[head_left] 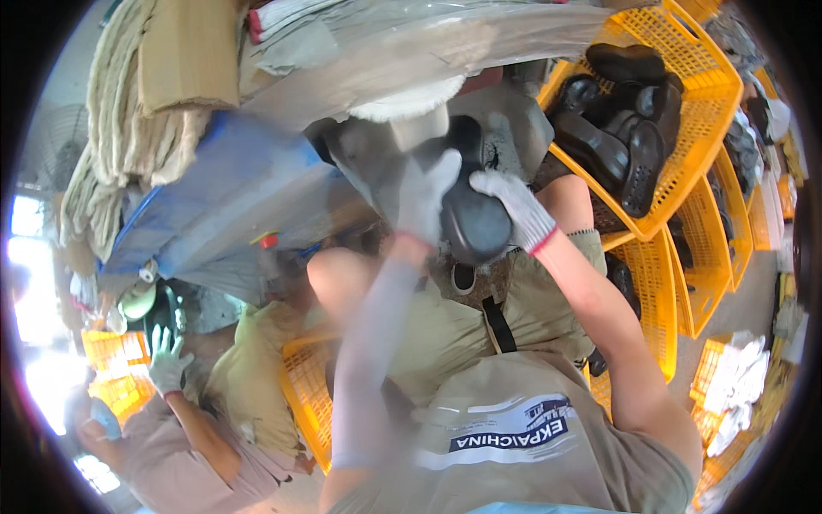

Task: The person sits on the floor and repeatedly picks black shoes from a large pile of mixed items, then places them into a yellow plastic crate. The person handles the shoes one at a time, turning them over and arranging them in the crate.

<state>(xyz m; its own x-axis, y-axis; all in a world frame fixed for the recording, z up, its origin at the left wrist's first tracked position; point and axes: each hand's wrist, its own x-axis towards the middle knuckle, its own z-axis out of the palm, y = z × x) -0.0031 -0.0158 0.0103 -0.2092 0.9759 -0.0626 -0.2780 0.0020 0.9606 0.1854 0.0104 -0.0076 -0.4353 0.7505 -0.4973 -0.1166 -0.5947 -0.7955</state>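
Nearest, at about six o'clock, is the person's beige apron (514, 428), both forearms rising from it. At the centre the left hand (425, 199) and right hand (516, 208), in pale knit gloves, meet on a dark rounded shoe piece (473, 224). The right fingers curl closed over its upper edge; the left hand is blurred, its fingers seemingly wrapped around the near side, though how tightly I cannot tell. The piece looks light, smooth and somewhat rubbery, likely to flex, so the thicker rounded end seems the surest hold. Just beyond it sits a grey machine head (479, 128), crowding the hands. At two o'clock an orange crate (711, 103) holds more black shoe pieces (621, 120). At eight o'clock, another person's gloved hand (167, 364) is raised.
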